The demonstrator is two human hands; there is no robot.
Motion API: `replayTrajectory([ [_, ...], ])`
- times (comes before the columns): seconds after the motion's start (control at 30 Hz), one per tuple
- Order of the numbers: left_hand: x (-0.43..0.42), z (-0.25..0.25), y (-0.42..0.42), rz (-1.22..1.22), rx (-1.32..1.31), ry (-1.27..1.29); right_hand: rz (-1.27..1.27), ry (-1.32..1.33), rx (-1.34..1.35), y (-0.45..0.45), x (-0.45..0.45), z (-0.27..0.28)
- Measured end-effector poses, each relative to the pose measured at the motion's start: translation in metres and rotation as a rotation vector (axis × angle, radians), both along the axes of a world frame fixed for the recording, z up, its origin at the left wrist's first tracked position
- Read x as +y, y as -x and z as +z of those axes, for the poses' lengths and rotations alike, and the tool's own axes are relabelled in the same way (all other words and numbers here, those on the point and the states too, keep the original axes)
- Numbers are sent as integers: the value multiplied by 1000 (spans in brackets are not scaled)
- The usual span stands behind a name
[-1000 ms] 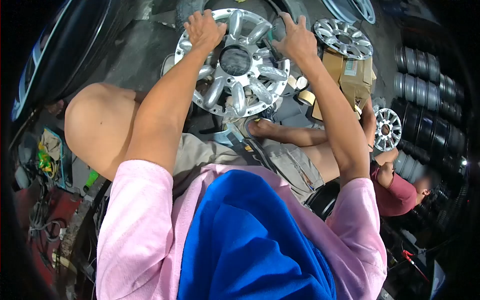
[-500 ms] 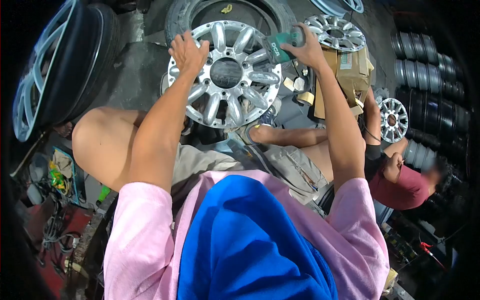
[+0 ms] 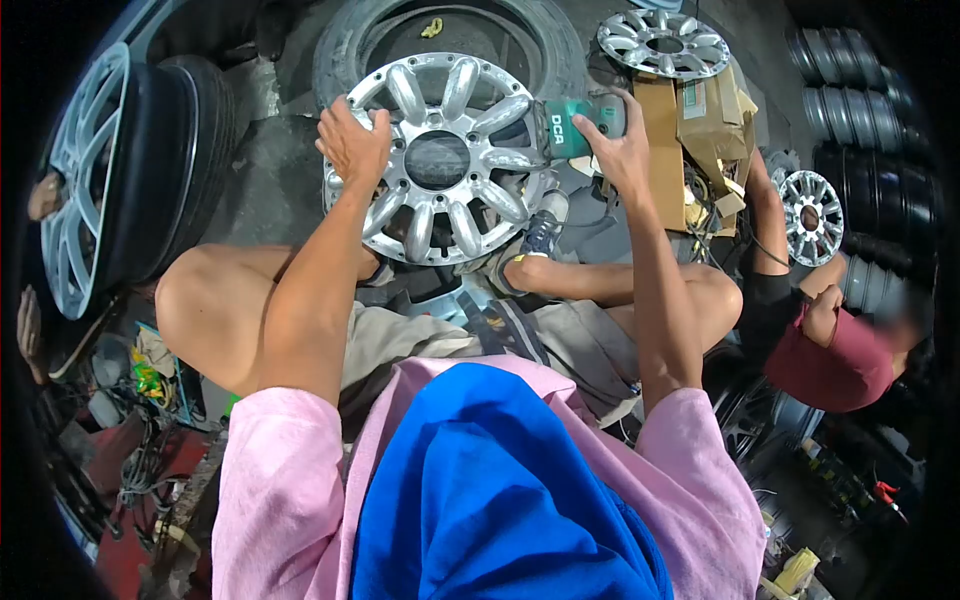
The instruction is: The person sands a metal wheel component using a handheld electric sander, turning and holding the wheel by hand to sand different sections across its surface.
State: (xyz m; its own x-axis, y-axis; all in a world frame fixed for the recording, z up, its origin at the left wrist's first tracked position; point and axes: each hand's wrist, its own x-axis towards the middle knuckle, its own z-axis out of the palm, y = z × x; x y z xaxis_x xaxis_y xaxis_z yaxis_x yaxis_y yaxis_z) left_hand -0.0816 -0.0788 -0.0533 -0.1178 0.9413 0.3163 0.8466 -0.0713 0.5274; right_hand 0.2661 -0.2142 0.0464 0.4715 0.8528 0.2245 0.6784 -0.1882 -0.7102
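A silver spoked wheel face (image 3: pixel 462 85) lies in front of my legs, overlapping the near side of a tyre. My left hand (image 3: pixel 354 143) grips the wheel's left rim, fingers over the outer edge and thumb on the face. On the right, my right hand (image 3: pixel 618 140) is wrapped round a green power tool (image 3: pixel 568 128) marked DCA. The tool's head meets the wheel's right edge near the spoke ends; its working tip cannot be made out.
Behind the wheel lies the tyre (image 3: pixel 345 50). Another silver wheel face (image 3: pixel 700 45) rests on a cardboard box (image 3: pixel 657 140). At right, a co-worker (image 3: pixel 835 355) in a maroon top is beside a smaller wheel face (image 3: pixel 810 215). A large blue-grey rim (image 3: pixel 62 200) stands left, near another person's hand (image 3: pixel 30 325).
The wheel face appears further left and a little lower in view. My right hand's tool has come round to the wheel's right edge. My left hand keeps its hold on the rim.
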Motion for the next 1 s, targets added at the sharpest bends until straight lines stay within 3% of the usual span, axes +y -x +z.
replayTrajectory([
  [0.23, 3, -4, 0, 16, 25, 32, 24, 118, -155, 10, 66, 23],
  [0.37, 10, -4, 0, 6, 43, 101, 286, 49, -296, 28, 82, 39],
  [0.43, 15, -6, 2, -7, 36, 129, 408, 299, -419, 37, 82, 46],
  [0.47, 17, -8, 3, -13, 24, 157, 424, 278, -417, 29, 83, 41],
  [0.5, 17, -8, 4, -3, 21, 161, 435, 281, -419, 19, 86, 33],
  [0.57, 15, -4, 1, 8, 40, 164, 224, 222, -359, -3, 92, 17],
  [0.7, 9, -4, -1, 25, 50, 86, 189, 237, -379, -14, 96, 22],
  [0.83, 10, -6, -1, 23, 71, 74, 238, 296, -526, 1, 93, 38],
  [1.0, 10, -9, -2, 26, 52, 4, 330, 224, -411, -4, 93, 38],
])
